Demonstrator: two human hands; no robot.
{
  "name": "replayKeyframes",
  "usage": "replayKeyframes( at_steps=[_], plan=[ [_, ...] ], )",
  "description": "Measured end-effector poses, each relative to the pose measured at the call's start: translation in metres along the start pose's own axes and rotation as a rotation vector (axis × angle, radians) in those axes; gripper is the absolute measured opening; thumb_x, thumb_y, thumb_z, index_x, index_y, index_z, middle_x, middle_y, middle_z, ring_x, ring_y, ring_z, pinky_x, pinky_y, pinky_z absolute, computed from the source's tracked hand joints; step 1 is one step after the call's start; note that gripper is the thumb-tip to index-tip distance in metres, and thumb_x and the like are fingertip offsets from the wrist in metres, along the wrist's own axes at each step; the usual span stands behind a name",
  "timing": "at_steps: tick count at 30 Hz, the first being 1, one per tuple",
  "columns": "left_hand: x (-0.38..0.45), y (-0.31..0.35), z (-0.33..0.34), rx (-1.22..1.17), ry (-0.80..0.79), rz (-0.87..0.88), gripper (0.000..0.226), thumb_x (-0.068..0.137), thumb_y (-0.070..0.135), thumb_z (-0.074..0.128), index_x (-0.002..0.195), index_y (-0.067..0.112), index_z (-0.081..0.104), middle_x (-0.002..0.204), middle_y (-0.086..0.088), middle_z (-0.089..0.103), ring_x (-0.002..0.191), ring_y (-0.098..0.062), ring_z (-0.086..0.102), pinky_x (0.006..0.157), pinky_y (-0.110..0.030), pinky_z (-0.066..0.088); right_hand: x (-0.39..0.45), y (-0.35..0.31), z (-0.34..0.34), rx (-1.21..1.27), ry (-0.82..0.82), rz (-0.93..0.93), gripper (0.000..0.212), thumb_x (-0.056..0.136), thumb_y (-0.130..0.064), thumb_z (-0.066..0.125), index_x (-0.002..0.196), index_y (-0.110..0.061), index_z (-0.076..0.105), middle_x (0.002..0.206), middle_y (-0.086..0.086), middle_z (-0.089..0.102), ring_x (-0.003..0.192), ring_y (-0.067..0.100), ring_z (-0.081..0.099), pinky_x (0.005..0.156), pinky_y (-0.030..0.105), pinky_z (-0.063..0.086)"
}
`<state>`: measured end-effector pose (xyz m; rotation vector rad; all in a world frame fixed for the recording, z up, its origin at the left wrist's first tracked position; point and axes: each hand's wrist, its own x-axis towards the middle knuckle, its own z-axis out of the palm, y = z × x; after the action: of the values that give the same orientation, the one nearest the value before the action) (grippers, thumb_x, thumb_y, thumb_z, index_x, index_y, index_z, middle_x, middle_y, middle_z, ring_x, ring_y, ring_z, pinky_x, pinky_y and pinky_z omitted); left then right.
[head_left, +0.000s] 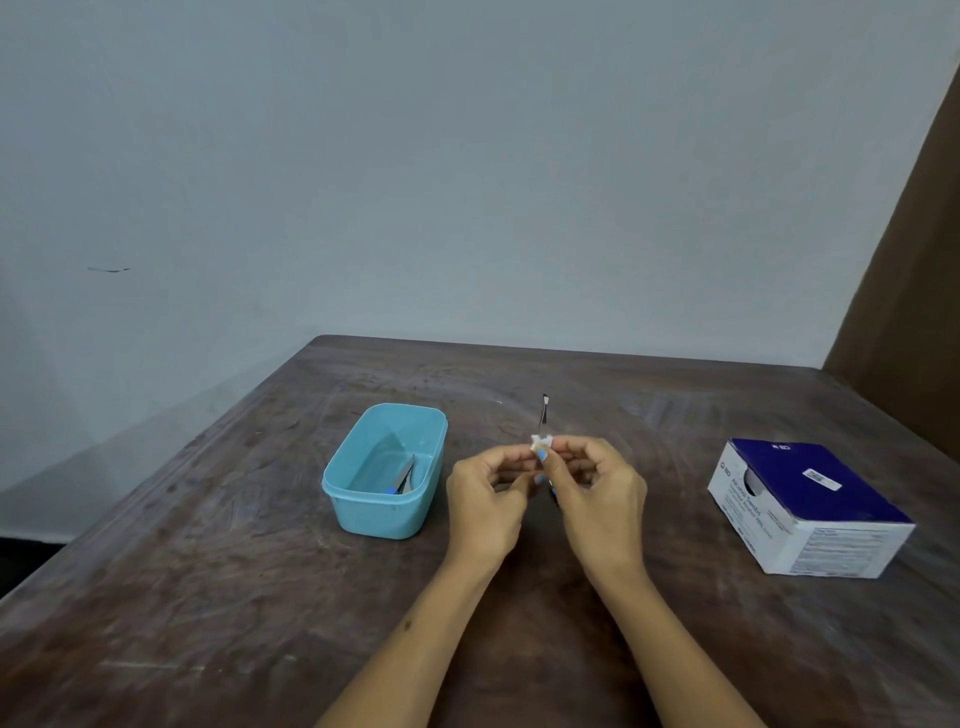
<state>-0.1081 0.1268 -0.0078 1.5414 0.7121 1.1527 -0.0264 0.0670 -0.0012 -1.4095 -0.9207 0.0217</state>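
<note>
Head view: left hand (485, 499) and right hand (597, 493) pinch white swab (540, 443).

A thin metal tool (545, 415) shows only its upper end; the rest is hidden behind a white wad (540, 443) and the curled fingers of the left hand (488, 499) and right hand (597, 493). Both forearms are cut off by the bottom edge. In the blue tub (384, 514), slim metal items (405, 475) are partly hidden by its near wall and too small to identify. The small print on the box (831, 545) is unreadable. The surface (208, 597) runs off three edges.
</note>
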Motion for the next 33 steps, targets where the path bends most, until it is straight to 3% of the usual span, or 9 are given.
replayKeyframes(
  at_steps=[4,8,13,19,24,28,33],
  plan=[
    [-0.0013,-0.0003,0.0015,0.062,-0.028,0.012,0.032,0.076,-0.011,0.065,0.097,0.012,0.072,0.083,0.008,0.072,0.082,-0.008,0.07,0.077,-0.025,0.057,0.0005,-0.0015,-0.0023,0.004,0.052,-0.013,0.013,0.081,-0.01,0.071,0.084,-0.022,0.069,0.079,-0.006,0.068,0.064,0.005,0.066,0.059,0.019,0.053],
    [0.0015,-0.0005,-0.0015,0.024,0.025,-0.009,0.035,0.078,-0.015,0.059,0.091,0.015,0.072,0.082,0.005,0.072,0.081,-0.012,0.071,0.074,-0.023,0.057,-0.0011,-0.0003,-0.0008,-0.031,-0.049,0.074,0.017,0.077,-0.008,0.073,0.078,-0.025,0.069,0.069,-0.009,0.069,0.064,0.001,0.064,0.059,0.012,0.05],
    [-0.001,0.0008,0.0014,0.035,-0.051,-0.002,0.032,0.076,-0.013,0.064,0.094,0.011,0.073,0.081,0.006,0.073,0.081,-0.009,0.071,0.076,-0.024,0.057,0.0008,-0.0036,-0.0031,0.014,0.065,-0.006,0.012,0.082,-0.008,0.069,0.085,-0.02,0.07,0.08,-0.008,0.067,0.062,0.003,0.065,0.057,0.014,0.051],
    [0.001,0.0007,-0.0018,-0.024,-0.004,-0.037,0.04,0.077,-0.02,0.057,0.085,0.016,0.073,0.069,0.012,0.071,0.073,-0.005,0.07,0.066,-0.015,0.054,-0.0007,-0.0039,-0.0015,-0.034,-0.026,0.082,0.015,0.078,-0.007,0.072,0.077,-0.022,0.07,0.065,-0.008,0.069,0.06,0.001,0.065,0.058,0.012,0.05],
    [-0.002,0.0018,0.0022,0.004,-0.067,-0.055,0.038,0.075,-0.015,0.064,0.086,0.02,0.074,0.071,0.008,0.073,0.076,-0.01,0.071,0.071,-0.024,0.058,0.001,-0.0041,-0.0041,-0.004,0.074,0.018,0.008,0.083,-0.01,0.07,0.087,-0.016,0.071,0.076,-0.004,0.069,0.057,0.004,0.066,0.055,0.018,0.053],
    [0.0008,0.001,-0.0011,0.004,-0.004,-0.067,0.046,0.076,-0.019,0.055,0.08,0.023,0.071,0.071,0.007,0.071,0.07,-0.006,0.07,0.066,-0.018,0.056,-0.0001,-0.0017,-0.0024,-0.105,-0.049,0.115,0.007,0.077,-0.013,0.074,0.077,-0.02,0.071,0.065,-0.01,0.069,0.062,-0.001,0.064,0.059,0.01,0.05],
    [-0.0016,0.0037,0.0,0.029,-0.034,-0.063,0.034,0.076,-0.018,0.059,0.094,0.007,0.073,0.064,0.015,0.069,0.069,-0.001,0.069,0.064,-0.014,0.055,0.0002,-0.0018,-0.002,-0.083,0.023,0.021,0.012,0.081,-0.009,0.071,0.083,-0.02,0.071,0.073,-0.006,0.069,0.06,-0.002,0.064,0.058,0.009,0.048]
  ],
)
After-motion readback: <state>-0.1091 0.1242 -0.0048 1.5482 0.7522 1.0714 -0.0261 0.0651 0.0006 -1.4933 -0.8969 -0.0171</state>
